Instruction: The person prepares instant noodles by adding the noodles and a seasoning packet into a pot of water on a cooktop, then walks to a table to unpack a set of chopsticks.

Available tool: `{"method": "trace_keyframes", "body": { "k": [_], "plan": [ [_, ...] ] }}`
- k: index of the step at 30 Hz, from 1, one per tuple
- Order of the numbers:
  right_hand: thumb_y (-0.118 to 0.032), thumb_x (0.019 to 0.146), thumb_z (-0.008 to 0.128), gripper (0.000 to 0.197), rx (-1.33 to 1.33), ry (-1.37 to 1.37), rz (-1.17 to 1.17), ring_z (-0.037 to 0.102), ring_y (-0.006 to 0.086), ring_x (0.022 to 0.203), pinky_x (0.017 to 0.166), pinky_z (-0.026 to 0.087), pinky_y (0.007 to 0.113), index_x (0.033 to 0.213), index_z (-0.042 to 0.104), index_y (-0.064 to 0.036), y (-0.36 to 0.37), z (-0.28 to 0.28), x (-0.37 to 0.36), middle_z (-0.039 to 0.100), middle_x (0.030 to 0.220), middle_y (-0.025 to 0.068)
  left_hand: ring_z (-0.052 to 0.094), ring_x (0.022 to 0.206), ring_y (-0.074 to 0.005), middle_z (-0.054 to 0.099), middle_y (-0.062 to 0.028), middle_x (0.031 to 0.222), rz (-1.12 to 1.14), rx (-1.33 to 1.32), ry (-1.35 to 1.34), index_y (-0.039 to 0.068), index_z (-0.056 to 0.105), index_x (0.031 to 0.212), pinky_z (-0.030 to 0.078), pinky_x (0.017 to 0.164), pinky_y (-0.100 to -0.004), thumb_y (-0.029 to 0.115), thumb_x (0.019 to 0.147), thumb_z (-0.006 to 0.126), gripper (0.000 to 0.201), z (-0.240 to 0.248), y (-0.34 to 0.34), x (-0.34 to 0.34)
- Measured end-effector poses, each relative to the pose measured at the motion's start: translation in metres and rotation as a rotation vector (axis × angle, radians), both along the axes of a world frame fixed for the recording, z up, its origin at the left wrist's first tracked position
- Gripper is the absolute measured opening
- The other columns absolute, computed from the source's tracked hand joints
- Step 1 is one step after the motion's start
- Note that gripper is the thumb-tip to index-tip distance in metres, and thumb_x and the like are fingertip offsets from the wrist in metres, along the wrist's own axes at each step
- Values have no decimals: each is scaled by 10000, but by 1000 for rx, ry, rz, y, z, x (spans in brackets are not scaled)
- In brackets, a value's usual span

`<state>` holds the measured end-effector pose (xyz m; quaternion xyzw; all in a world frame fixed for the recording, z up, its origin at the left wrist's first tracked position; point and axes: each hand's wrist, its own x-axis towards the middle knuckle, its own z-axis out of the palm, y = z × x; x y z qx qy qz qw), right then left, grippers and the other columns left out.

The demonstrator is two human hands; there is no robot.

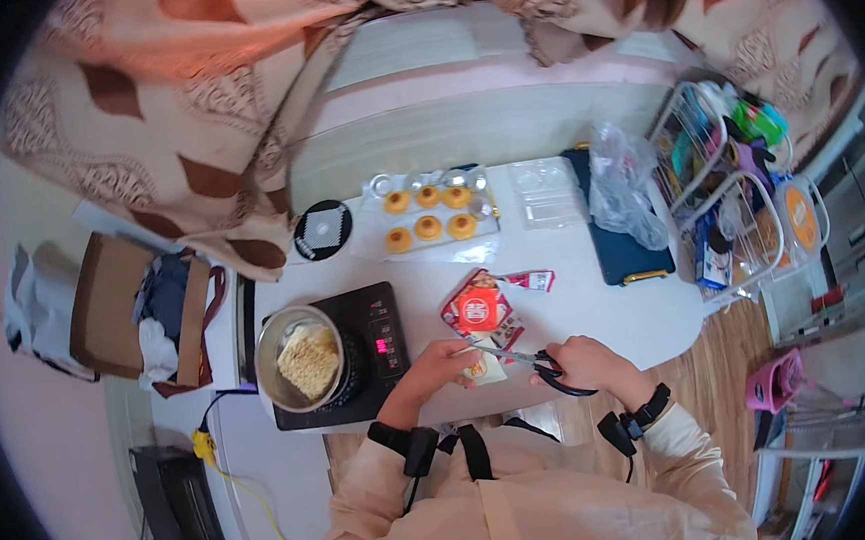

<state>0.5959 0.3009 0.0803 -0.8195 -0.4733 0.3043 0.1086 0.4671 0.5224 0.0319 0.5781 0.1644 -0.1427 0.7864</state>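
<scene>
At the table's near edge, my left hand (434, 370) pinches a small cream-coloured packet (485, 370). My right hand (592, 367) is closed around the black handles of a pair of scissors (548, 368). The scissor blades point left and lie across the upper part of the packet, close to my left fingertips; whether they have cut it I cannot tell. Just beyond sits a torn red and white food wrapper (475, 309). To the left, a metal pot (265, 354) holds a block of instant noodles (309, 365). It stands on a black induction cooker (385, 379) with a lit red display.
Several small yellow tarts (429, 227) lie on white paper at the back. Right of them are a clear plastic tray (547, 192), a dark blue board (632, 256) under a plastic bag (626, 191), and a crowded wire rack (723, 189). An open cardboard box (114, 302) stands far left.
</scene>
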Motion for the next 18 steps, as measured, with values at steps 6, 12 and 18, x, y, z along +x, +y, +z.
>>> {"method": "trace_keyframes", "body": {
  "k": [6, 12, 18],
  "plan": [
    [-548, 756, 528, 550, 49, 21, -143, 561, 377, 600, 565, 448, 434, 671, 557, -5, -31, -40, 12, 549, 574, 201, 576, 759, -141, 586, -58, 890, -126, 47, 109, -5, 572, 1000, 516, 607, -249, 236, 827, 560, 296, -26, -23, 39],
    [-514, 705, 574, 533, -50, -158, -486, 598, 323, 708, 659, 484, 413, 873, 558, -8, -51, -116, 19, 608, 774, 178, 547, 892, -151, 544, -83, 1034, -41, -16, 142, 11, 532, 1068, 529, 697, -286, 198, 847, 529, 290, -32, -25, 26],
    [-352, 638, 666, 408, -5, -442, -516, 557, 319, 820, 683, 477, 401, 835, 541, -18, -48, -167, 22, 564, 871, 156, 534, 957, -180, 528, -97, 1072, 194, -173, -25, 7, 507, 1102, 495, 816, -332, 149, 882, 467, 265, -4, -10, -6]
  ]
}}
